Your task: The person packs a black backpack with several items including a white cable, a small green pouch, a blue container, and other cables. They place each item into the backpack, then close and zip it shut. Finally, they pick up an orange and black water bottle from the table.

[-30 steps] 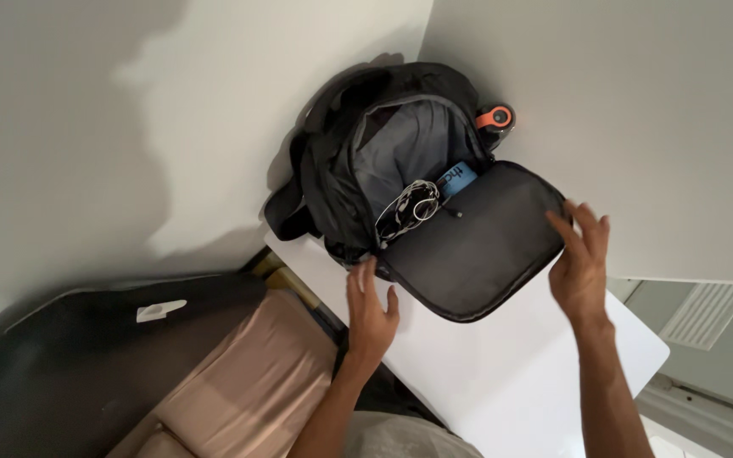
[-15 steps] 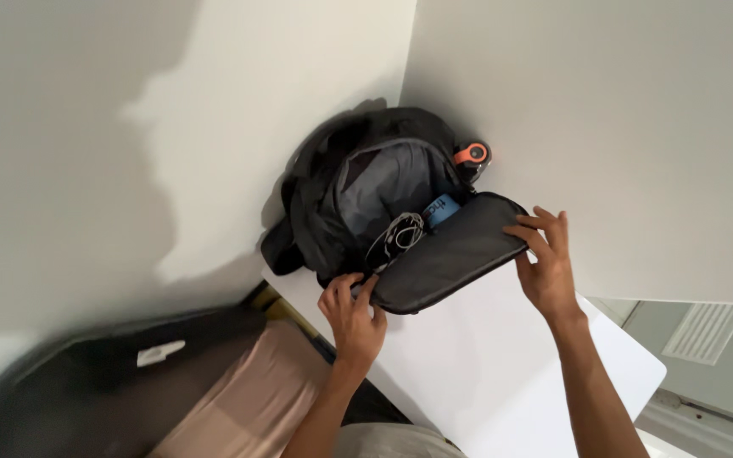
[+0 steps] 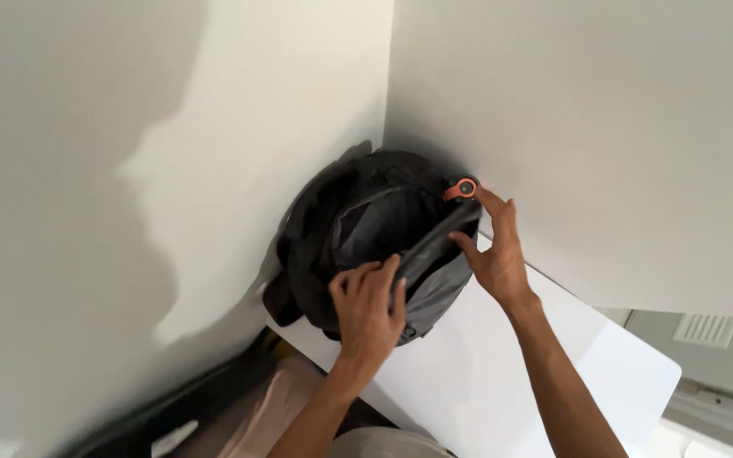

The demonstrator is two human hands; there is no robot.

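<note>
A black backpack stood in the middle of the frame, on the far corner of a white desk that ran toward the lower right, pushed into the corner where two pale walls met. Its front flap was raised almost against the body of the bag, leaving only a narrow slit through which a strip of grey lining showed. The left hand lay just below centre, fingers curled over the lower end of the flap's edge, its grip closed on the fabric there. The right hand, a little right of centre, pressed against the flap's upper end with the fingers spread and the thumb tucked on the near side, so the grip was partly open, pinching the flap's rim rather than wrapped around it. Just above the right fingertips, an orange round cap stuck out from the top right side of the backpack, next to the wall. At the bottom left of the frame, below the desk's edge, lay a dark surface and a strip of tan cloth, both blurred.
</note>
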